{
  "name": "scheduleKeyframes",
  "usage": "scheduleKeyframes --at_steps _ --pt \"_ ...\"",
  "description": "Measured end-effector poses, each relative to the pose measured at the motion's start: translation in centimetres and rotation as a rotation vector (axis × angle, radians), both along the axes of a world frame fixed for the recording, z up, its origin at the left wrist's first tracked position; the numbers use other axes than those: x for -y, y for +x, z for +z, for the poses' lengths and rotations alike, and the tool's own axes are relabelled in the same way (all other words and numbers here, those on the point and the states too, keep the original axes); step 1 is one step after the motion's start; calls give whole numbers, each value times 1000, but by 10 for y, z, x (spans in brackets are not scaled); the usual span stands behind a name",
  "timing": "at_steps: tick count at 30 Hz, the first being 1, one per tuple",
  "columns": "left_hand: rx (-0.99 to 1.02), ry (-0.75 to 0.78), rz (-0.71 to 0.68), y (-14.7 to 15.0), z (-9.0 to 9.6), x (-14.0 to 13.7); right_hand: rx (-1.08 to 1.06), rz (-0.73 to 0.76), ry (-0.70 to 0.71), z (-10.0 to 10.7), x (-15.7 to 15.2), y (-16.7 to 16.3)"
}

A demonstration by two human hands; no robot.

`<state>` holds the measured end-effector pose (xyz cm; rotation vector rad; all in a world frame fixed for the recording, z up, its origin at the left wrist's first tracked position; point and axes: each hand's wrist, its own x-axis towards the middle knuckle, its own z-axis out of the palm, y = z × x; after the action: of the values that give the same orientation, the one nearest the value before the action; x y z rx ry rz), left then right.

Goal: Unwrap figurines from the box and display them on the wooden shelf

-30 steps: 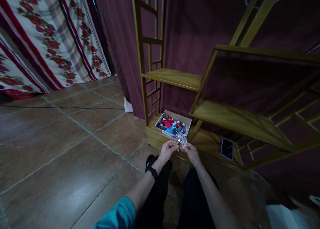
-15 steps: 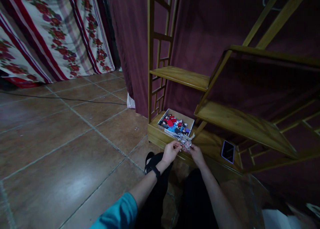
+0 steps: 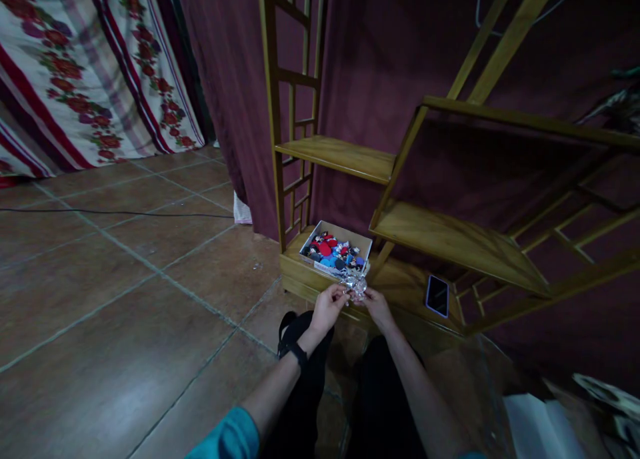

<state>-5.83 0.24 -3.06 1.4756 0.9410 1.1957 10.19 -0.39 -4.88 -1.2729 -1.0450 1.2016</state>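
- A wooden shelf (image 3: 405, 282) is fronting a maroon curtain (image 3: 225, 79).
- A box (image 3: 350, 231) is holding figurines (image 3: 327, 248) at its left edge.
- Left hand (image 3: 327, 308) and right hand (image 3: 379, 308) are pinching shiny wrap (image 3: 357, 284) near its front edge.

Both forearms (image 3: 407, 385) forward, left hand (image 3: 327, 308) and right hand (image 3: 379, 308) near each other, fingers (image 3: 338, 291) curled inward

Just in front of the box (image 3: 347, 233), the fingertips of the right hand (image 3: 379, 307) blur into a silvery wrapper (image 3: 356, 285), its contents too small to tell; left of the box, the floral cloth (image 3: 75, 72) is cut off; far right of it, so is a dark tangle (image 3: 620, 111)
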Motion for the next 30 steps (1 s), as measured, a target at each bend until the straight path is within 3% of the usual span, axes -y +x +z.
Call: scheduleKeyframes --at_steps 11,30 --pt "8 -75 -25 0 -2 -7 3 -6 -8 7 2 -2" --pt "-43 -4 0 0 6 3 -146 45 -97 13 4 -4"
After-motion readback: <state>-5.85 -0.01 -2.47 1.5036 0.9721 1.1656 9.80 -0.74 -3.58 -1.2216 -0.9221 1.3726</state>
